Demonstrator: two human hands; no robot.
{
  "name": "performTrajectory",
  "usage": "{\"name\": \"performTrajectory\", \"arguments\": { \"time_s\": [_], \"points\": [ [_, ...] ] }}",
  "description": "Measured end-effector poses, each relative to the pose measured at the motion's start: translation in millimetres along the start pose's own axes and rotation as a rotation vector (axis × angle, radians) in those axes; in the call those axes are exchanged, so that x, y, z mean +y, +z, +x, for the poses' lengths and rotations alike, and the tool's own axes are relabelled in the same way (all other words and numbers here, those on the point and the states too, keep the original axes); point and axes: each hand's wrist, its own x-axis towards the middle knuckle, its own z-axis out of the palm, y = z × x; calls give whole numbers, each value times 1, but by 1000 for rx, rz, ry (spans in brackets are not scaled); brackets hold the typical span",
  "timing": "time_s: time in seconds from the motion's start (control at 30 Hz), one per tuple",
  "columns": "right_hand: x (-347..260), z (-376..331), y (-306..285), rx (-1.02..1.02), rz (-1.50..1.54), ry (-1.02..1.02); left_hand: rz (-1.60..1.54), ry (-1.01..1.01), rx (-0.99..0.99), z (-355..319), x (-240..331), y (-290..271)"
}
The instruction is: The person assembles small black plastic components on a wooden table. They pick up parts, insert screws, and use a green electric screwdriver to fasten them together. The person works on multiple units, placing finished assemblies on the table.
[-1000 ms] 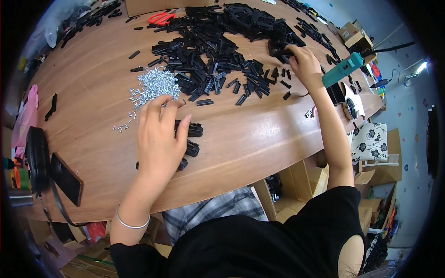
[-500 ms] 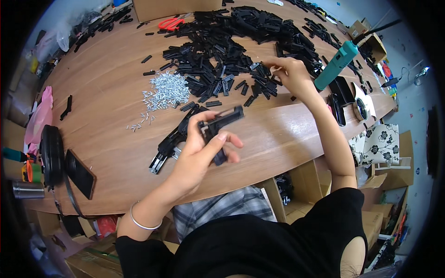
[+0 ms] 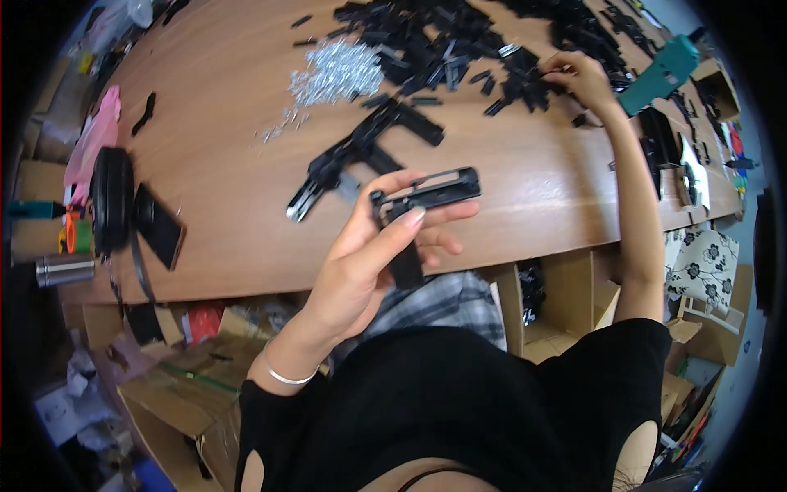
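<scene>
My left hand (image 3: 361, 262) is closed around a black pistol-shaped plastic part (image 3: 447, 191), its slotted top pointing right and its grip hanging down below the palm. Just beyond that hand, more black pistol-shaped pieces (image 3: 336, 160) lie on the table, one with a silvery end. At the right edge of a large heap of small black parts (image 3: 447, 45), my right hand (image 3: 584, 80) has its thumb and fingers pinched together. Whatever is between those fingertips is too small to make out. A pile of small silvery pins (image 3: 336, 72) lies left of the heap.
A teal handheld tool (image 3: 660, 75) stands right of my right forearm. On the left are a black case (image 3: 112, 201), a phone (image 3: 160, 225), a pink bag (image 3: 94, 152) and a metal cup (image 3: 65, 271). Cardboard boxes (image 3: 566, 307) sit below the table's near edge.
The whole view has shifted, so the table sits higher in it. My left hand still holds the pistol-shaped part, now tilted flatter. At the heap's right edge, my right hand's fingers have drawn closer together.
</scene>
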Motion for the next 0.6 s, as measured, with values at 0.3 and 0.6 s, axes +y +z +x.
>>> {"name": "performTrajectory", "arguments": {
  "time_s": [0.3, 0.6],
  "points": [
    [-94, -82, 18, 296, 399, -100, 72, 73, 160, -28, -24, -12],
    [-195, -173, 45, 250, 755, -228, 218, 137, 139, -34, -51, -17]
  ]
}}
